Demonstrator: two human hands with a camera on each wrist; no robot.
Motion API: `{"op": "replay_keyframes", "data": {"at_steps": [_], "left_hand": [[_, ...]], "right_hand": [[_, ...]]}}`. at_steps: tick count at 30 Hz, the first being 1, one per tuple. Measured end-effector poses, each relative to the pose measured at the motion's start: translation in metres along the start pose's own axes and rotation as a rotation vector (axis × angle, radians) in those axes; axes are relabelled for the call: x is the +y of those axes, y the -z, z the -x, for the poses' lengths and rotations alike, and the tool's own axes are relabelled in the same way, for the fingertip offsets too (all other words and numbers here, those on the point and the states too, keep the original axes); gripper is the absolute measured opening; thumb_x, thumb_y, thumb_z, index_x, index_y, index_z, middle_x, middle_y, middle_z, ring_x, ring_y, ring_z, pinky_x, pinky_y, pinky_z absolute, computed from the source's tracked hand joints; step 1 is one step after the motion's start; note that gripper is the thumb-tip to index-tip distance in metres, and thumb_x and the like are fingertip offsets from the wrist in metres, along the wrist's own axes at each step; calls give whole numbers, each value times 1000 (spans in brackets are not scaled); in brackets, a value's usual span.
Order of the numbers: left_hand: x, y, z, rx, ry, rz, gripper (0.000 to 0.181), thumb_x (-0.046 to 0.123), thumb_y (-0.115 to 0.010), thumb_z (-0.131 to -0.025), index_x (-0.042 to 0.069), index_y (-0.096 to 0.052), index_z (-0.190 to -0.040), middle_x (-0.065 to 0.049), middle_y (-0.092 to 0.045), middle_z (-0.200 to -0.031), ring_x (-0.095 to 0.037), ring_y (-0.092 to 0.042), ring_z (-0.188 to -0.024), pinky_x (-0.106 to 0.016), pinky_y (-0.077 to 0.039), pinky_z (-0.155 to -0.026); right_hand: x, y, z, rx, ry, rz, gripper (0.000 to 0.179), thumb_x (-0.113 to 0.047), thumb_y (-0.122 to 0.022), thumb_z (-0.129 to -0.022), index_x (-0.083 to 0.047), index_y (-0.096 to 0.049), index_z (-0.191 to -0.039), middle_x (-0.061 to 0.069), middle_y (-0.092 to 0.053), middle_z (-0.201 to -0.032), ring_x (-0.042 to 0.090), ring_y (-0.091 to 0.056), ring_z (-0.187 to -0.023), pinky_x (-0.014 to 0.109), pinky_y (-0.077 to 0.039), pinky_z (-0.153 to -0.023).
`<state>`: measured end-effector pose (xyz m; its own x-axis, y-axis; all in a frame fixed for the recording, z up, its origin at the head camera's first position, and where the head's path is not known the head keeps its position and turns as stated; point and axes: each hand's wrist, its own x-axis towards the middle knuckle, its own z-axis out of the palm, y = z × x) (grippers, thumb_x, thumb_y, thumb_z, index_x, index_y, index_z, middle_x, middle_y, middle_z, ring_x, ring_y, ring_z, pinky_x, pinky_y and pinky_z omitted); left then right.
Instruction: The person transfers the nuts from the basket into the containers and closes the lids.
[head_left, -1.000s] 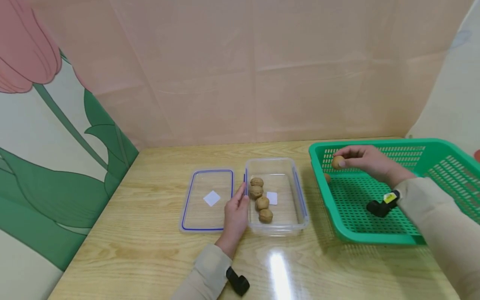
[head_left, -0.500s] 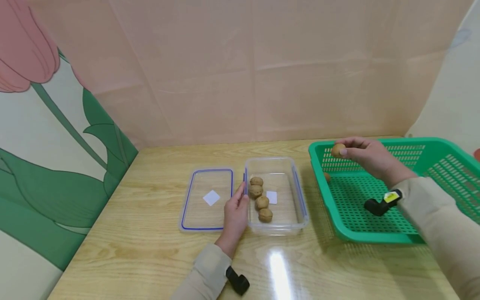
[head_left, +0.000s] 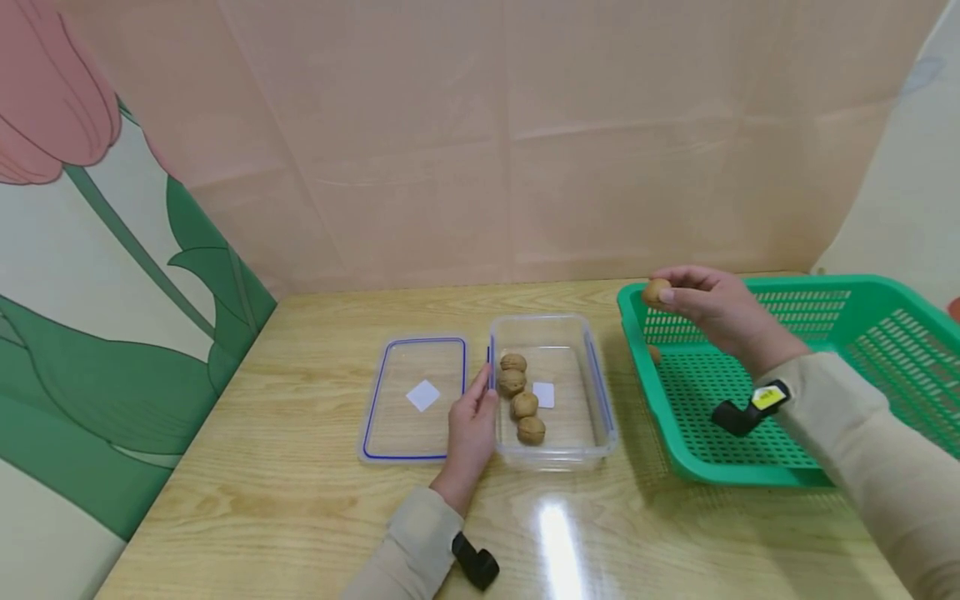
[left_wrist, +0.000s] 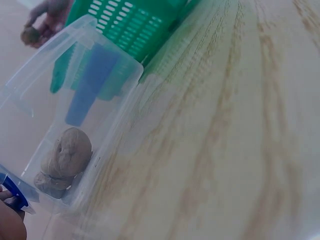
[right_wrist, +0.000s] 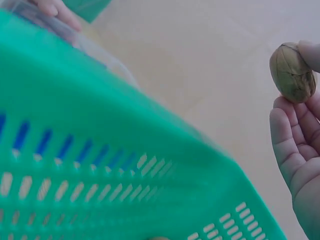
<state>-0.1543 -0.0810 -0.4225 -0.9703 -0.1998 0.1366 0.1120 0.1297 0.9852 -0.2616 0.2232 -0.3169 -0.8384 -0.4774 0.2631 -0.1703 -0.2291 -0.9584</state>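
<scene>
My right hand point(head_left: 712, 312) pinches a walnut point(head_left: 657, 292) between thumb and fingertips, over the left rim of the green basket point(head_left: 667, 417). The same walnut point(right_wrist: 294, 72) shows large in the right wrist view. My left hand point(head_left: 472, 425) rests against the left wall of the clear plastic container point(head_left: 555, 457), its fingers extended along the side. Several walnuts point(head_left: 525, 406) lie in a line along that container's left side. One more walnut point(head_left: 655, 355) is partly hidden by the basket's left wall.
To the left of the container, the clear lid point(head_left: 416, 437) with a blue seal lies flat on the wooden table point(head_left: 285, 500). A white square point(head_left: 543, 395) shows at the container's bottom. A pink sheet point(head_left: 420, 167) hangs behind the table.
My right hand has risen with the walnut and shifted left, from inside the basket to above its left rim. The left hand and container stay put.
</scene>
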Motion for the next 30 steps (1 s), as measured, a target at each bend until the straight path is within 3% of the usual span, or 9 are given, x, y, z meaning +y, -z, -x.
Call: {"op": "replay_keyframes", "data": {"at_steps": [5,13,23,30], "left_hand": [[3,0,1,-2,14,-1,42,8,-46,-95,7,-44,-137,-7,-43,-141,-25,-37,-132,-37,-32,-109],[2,1,0,0,2,-1,42,8,-46,-95,7,-44,-136,-8,-44,-140,-25,-38,-131,-37,-33,-108],[0,1,-1,-2,35,19,42,11,-47,-95,11,-44,-137,-5,-42,-141,-23,-37,-132,-35,-32,-108],[2,1,1,10,22,6,42,9,-47,-94,8,-45,-136,-7,-44,-140,-25,-38,-131,-37,-32,-108]], "right_hand": [[-2,-15,-4,16,1,-32,28,7,-47,-91,-10,-68,-102,-1,-68,-93,10,-64,-87,18,-53,-80],[-4,-43,-13,62,-58,25,22,2,-54,-89,-13,-68,-95,-3,-70,-90,9,-65,-84,18,-54,-78],[2,-79,-28,69,-179,276,16,-12,-62,-88,-17,-64,-102,-12,-68,-89,7,-60,-89,18,-47,-83],[15,-101,-41,29,-255,420,37,-17,-65,-86,1,-57,-118,-9,-64,-91,9,-59,-90,26,-48,-85]]}}
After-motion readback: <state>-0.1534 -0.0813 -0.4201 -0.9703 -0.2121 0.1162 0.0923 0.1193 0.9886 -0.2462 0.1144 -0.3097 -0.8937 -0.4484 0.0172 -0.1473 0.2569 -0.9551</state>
